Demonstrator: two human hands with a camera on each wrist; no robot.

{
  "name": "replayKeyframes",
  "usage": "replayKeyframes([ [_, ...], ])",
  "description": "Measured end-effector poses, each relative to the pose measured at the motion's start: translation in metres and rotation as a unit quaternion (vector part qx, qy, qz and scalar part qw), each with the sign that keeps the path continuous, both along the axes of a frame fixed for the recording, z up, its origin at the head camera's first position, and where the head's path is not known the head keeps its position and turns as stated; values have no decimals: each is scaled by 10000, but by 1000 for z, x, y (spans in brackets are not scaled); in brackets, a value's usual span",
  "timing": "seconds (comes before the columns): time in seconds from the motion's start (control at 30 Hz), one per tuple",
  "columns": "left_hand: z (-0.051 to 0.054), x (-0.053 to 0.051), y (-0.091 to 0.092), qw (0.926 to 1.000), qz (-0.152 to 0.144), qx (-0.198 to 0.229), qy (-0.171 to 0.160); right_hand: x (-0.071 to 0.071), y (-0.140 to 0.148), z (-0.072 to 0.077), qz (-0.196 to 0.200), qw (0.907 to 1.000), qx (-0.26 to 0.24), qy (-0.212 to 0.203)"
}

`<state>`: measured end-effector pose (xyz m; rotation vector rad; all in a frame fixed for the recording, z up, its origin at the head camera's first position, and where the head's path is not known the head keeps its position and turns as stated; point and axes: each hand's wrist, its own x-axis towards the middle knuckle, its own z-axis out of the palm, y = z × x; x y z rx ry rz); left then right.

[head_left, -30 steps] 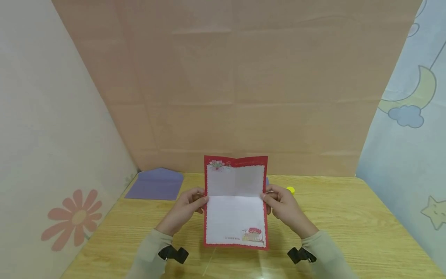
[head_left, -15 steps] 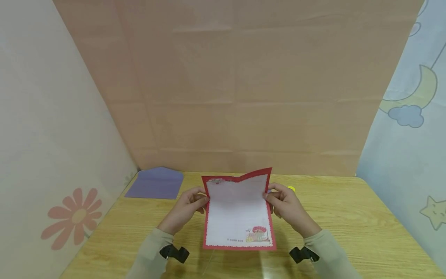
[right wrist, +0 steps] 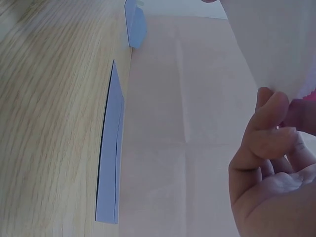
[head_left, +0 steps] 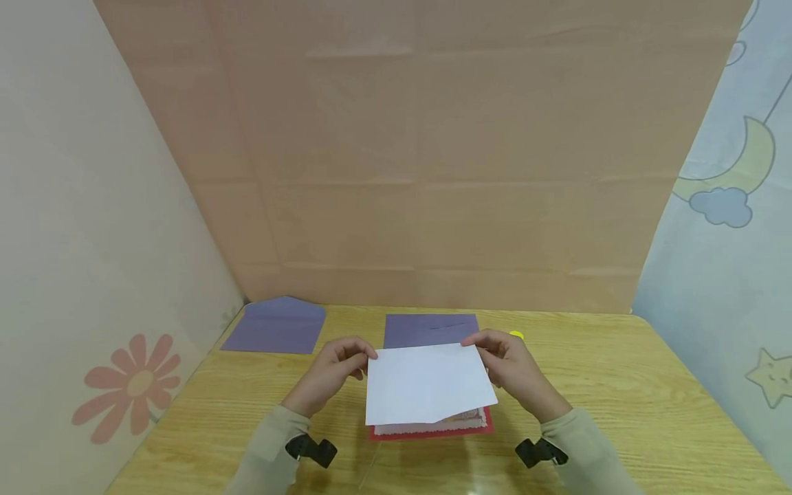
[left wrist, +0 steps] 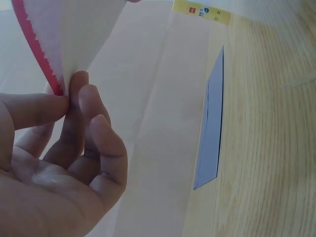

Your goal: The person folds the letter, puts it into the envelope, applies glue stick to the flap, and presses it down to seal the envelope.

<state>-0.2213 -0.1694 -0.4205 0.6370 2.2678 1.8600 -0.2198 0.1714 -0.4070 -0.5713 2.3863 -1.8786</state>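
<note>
A sheet of red-bordered letter paper (head_left: 427,385) is held above the table, its upper half folded down toward me so the plain white back shows. Below the flap peeks a strip of the printed lower half. My left hand (head_left: 337,364) pinches the left end of the fold between thumb and fingers, which the left wrist view shows closely on the paper's corner (left wrist: 54,79). At the other end, my right hand (head_left: 510,364) pinches the paper, thumb partly hidden. Just behind the sheet lies a purple envelope (head_left: 408,330), partly covered from the head view.
Another purple envelope (head_left: 275,330), flap raised, lies at the table's far left corner. A small yellow object (head_left: 517,335) sits behind my right hand; in the left wrist view a yellow printed item (left wrist: 201,11) appears. A tan paper backdrop (head_left: 421,172) rises behind the table.
The paper's upper half has come down toward me over the lower half, hiding most of the printed side. The purple envelope behind it has come into view. Both hands keep their grip.
</note>
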Motion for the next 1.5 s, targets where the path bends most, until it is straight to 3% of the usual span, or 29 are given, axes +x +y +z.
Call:
replayKeyframes([
  [0.2, -1, -1, 1, 9998, 71, -85, -142, -1, -1, 0, -230, 9994, 141, -202],
  [0.4, -1, -1, 4, 9992, 251, -191, -265, -1, -2, 1, -279, 9995, 70, -120],
  [0.7, 3, 3, 10, 9992, 321, -219, -87, 4, -7, 4, -129, 9995, -66, 266],
  [0.83, 6, 3, 14, 9984, 410, -392, 25, 7, -14, 5, -60, 9971, 37, 756],
  [0.93, 8, 5, 18, 9982, 422, -417, 61, 10, -21, 7, 320, 9926, 25, 1168],
  [1.0, 10, 6, 20, 9983, 435, -386, 81, 12, -27, 8, 794, 9884, -140, 1289],
  [1.07, 11, 8, 23, 9984, 447, -333, 104, 14, -32, 8, 1259, 9836, -312, 1250],
  [1.17, 13, 8, 27, 9984, 469, -297, 144, 16, -38, 7, 1505, 9826, -260, 1057],
  [1.27, 14, 8, 30, 9988, 384, -266, 171, 17, -43, 4, 1134, 9891, 183, 917],
  [1.4, 15, 9, 33, 9997, 171, -162, 75, 16, -49, 1, 201, 9930, 791, 857],
  [1.5, 17, 10, 35, 9999, -4, -101, -18, 15, -54, 1, -415, 9933, 871, 637],
])
